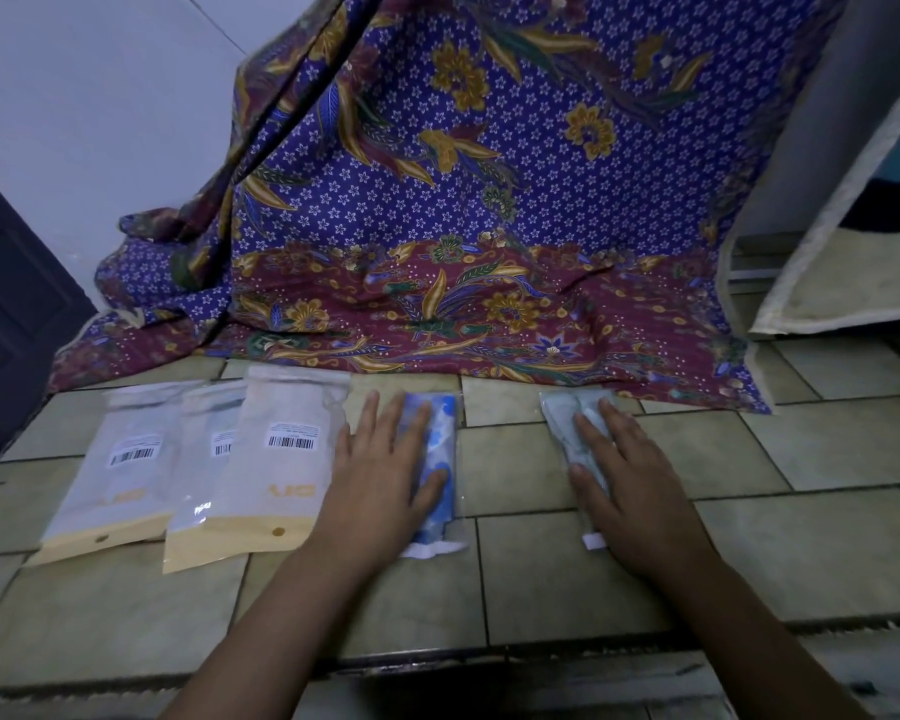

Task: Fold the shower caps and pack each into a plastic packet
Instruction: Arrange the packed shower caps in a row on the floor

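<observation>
Two packed shower caps lie on the tiled floor. A blue-and-white folded cap in a clear plastic packet (441, 449) lies under my left hand (385, 480), whose fingers are spread flat across its left side. A pale grey-green folded cap in a clear packet (567, 423) lies to the right, with my right hand (630, 491) pressed flat on it, fingers apart. Neither hand grips anything. To the left, three white packets with barcode labels and yellow bottoms (281, 454) lie side by side, overlapping.
A purple and maroon batik cloth (463, 226) hangs at the back and spreads onto the beige floor tiles (567, 574). A dark door (11, 314) stands at the left, a pale cushion edge (842, 241) at the right. A step edge runs along the near side.
</observation>
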